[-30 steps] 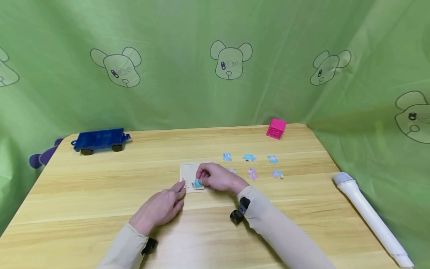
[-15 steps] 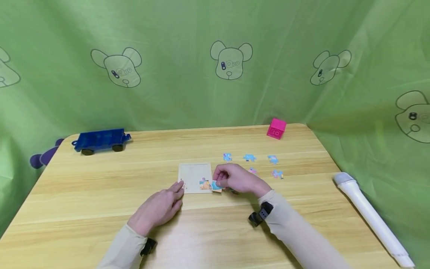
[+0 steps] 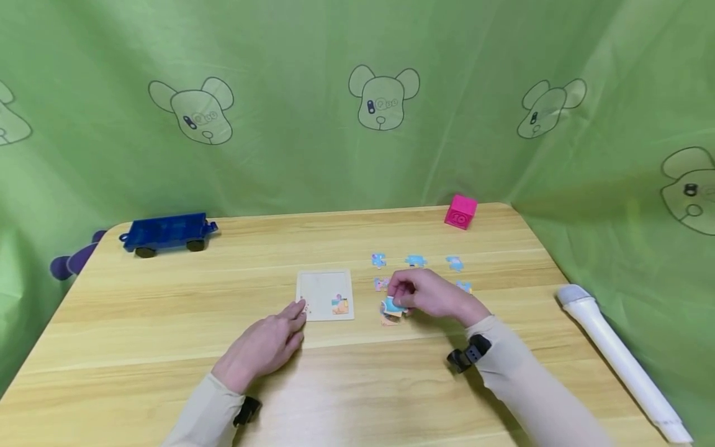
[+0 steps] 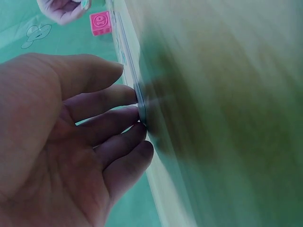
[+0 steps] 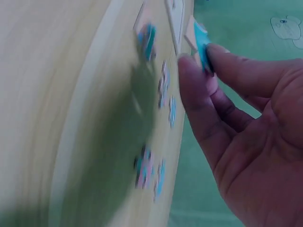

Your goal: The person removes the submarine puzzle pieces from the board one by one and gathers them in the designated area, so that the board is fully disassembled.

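Note:
A pale square puzzle tray (image 3: pixel 321 285) lies flat mid-table, with one or more joined puzzle pieces (image 3: pixel 340 305) in its lower right corner. The fingertips of my left hand (image 3: pixel 268 344) rest on the tray's left edge, fingers extended. To the right of the tray, my right hand (image 3: pixel 430 296) pinches a blue puzzle piece (image 5: pixel 200 40) between thumb and index finger. That piece is raised off the table in the right wrist view. Below it lies another puzzle piece (image 3: pixel 389 320), partly covered by the held one in the head view.
Loose puzzle pieces (image 3: pixel 416 261) lie in rows right of the tray, some hidden by the right hand. A blue toy wagon (image 3: pixel 169 233) stands back left, and a pink cube (image 3: pixel 460 212) back right. A white padded tube (image 3: pixel 622 360) runs along the right edge.
My right hand has moved right from over the tray, carrying the blue puzzle piece along. The pieces in the tray's corner are uncovered now. My left hand has stayed at the tray's edge.

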Demonstrator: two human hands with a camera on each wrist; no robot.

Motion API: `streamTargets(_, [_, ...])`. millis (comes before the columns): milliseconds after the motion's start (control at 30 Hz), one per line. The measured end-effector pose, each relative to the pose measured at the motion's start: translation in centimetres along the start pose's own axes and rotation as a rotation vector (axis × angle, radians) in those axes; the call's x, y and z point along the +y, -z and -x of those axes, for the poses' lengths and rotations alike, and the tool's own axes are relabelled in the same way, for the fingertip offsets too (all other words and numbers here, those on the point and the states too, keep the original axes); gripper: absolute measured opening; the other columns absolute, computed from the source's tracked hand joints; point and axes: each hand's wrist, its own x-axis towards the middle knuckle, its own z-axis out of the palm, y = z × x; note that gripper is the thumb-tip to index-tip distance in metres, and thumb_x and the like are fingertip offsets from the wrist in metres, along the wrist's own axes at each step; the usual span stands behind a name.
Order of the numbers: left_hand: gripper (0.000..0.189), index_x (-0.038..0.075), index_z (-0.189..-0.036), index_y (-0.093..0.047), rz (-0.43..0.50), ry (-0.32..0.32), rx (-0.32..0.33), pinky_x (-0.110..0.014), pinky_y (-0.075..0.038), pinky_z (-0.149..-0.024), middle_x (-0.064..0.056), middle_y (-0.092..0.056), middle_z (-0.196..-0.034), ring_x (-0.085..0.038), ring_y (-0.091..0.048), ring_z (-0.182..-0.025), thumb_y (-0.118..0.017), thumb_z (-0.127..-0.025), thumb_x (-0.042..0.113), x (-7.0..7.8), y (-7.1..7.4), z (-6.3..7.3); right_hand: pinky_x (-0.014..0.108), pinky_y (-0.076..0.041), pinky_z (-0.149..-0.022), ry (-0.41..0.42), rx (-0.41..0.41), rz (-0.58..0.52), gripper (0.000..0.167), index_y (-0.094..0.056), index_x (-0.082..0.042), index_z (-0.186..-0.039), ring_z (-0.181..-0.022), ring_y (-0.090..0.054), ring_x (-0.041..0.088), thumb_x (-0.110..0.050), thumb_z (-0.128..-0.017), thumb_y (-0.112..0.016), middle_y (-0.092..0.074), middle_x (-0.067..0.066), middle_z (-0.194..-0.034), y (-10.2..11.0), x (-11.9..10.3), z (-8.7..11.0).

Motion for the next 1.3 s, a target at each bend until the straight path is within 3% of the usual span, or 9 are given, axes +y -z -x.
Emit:
streamTargets(233, [0.042, -0.012, -0.132, -0.053, 0.005, -0.007, 0.002, -0.051, -0.04, -0.105, -0.026, -0.04, -0.147, -0.04, -0.044, -0.131, -0.059, -0.098, 0.011, 0.0, 0.0, 0.0, 0.037, -0.056, -0.062, -0.04, -0.001, 0.07, 0.016, -0.066, -0.005, -0.092, -0.071, -0.058, 0.021, 0.009, -0.091, -0.058, -0.06, 0.006, -0.08, 1.7, 1.7, 2.0])
streamTargets(433, [0.042, -0.012, -0.133, -0.053, 0.011, -0.004, -0.001, -0.051, -0.039, -0.105, -0.026, -0.04, -0.147, -0.04, -0.044, -0.131, -0.059, -0.098, 0.011, 0.1, 0.0, 0.1, 0.03, -0.051, -0.06, -0.054, -0.026, 0.089, 0.019, -0.067, -0.006, -0.09, -0.069, -0.054, 0.018, 0.01, -0.09, -0.057, -0.058, 0.004, -0.077, 2.3, 3.0, 2.9])
streamTargets(900, [0.043, -0.012, -0.133, -0.053, 0.05, -0.001, 0.005, -0.051, -0.037, -0.107, -0.025, -0.04, -0.147, -0.039, -0.043, -0.132, -0.058, -0.099, 0.015, 0.0, -0.2, 0.0, 0.03, -0.044, -0.065, -0.103, -0.037, 0.246, 0.018, -0.061, -0.01, -0.086, -0.075, -0.051, 0.018, 0.007, -0.091, -0.06, -0.056, 0.002, -0.079, 2.3, 4.0, 2.9])
streamTargets(1300, [0.042, -0.01, -0.134, -0.052, 0.068, 0.028, -0.009, -0.05, -0.036, -0.109, -0.023, -0.039, -0.149, -0.038, -0.041, -0.134, -0.058, -0.099, 0.014, 0.1, 0.2, 0.0, 0.034, -0.047, -0.072, -0.112, 0.015, 0.24, 0.008, -0.063, -0.007, -0.093, -0.079, -0.052, 0.018, 0.0, -0.093, -0.062, -0.058, 0.002, -0.085, 2.2, 3.8, 2.8])
